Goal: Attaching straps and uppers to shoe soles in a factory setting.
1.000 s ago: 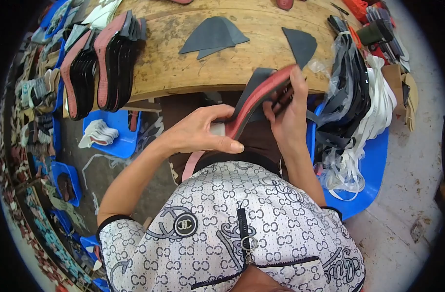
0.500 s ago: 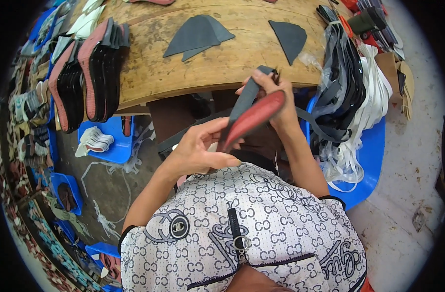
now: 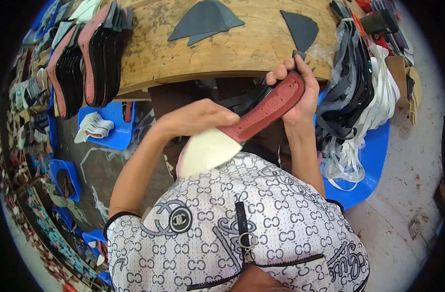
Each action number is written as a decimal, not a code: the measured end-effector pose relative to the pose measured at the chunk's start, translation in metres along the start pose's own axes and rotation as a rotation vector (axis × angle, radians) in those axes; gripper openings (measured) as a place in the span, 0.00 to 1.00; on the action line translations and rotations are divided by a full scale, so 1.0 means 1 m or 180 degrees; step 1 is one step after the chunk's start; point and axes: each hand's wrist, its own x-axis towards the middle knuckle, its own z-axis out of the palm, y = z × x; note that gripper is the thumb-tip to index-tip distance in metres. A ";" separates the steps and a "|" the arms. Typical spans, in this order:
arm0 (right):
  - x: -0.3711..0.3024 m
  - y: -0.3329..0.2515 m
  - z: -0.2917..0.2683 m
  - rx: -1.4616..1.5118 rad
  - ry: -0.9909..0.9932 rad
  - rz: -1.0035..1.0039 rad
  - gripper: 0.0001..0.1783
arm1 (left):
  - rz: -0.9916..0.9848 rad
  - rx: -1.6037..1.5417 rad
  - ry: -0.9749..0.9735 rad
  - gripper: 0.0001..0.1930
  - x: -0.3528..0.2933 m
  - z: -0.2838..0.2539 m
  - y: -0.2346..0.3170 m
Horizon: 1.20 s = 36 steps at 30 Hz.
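Note:
A shoe insole (image 3: 267, 108) lies slantwise in front of my chest, its red side facing me, with a dark rim. Its toe end is a cream-coloured piece (image 3: 208, 153) resting close against my shirt. My right hand (image 3: 306, 92) is closed around the heel end, fingers behind and over the edge. The end of a dark grey strip (image 3: 299, 55) pokes out by those fingertips; most of the strip is hidden. My left hand (image 3: 198, 118) grips the insole's upper edge where red meets cream, with some fingers hidden beneath the hand.
A wooden table (image 3: 154, 53) carries dark grey cut pieces (image 3: 203, 22) and stacked insoles (image 3: 98, 58) at its left. Black and white straps (image 3: 349, 92) hang over a blue stool (image 3: 373, 160) at right. Another blue stool (image 3: 120, 134) with white pieces stands left.
The insole has turned so its red side and cream toe show fully. My right hand has moved right to its heel; my left hand has shifted over its middle.

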 end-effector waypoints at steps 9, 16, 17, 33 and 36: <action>-0.007 -0.003 0.026 -0.0423 -0.0068 -0.0012 0.17 | 0.0300 0.1607 0.1278 0.17 -0.015 0.013 -0.010; 0.002 0.002 0.048 -0.0787 -0.0572 0.0023 0.18 | -0.0252 -0.2141 0.0398 0.20 -0.050 0.017 -0.023; 0.005 0.006 0.050 -0.0901 -0.0577 0.0009 0.18 | -0.0235 -0.2153 0.0439 0.20 -0.054 0.016 -0.023; 0.054 0.038 0.100 -0.2904 -0.0220 -0.0851 0.17 | 0.1220 -0.1587 0.1842 0.47 -0.053 0.016 0.037; 0.052 0.022 0.075 -0.2581 0.0405 -0.0820 0.15 | 0.0933 -0.1780 0.1133 0.51 -0.056 0.030 0.052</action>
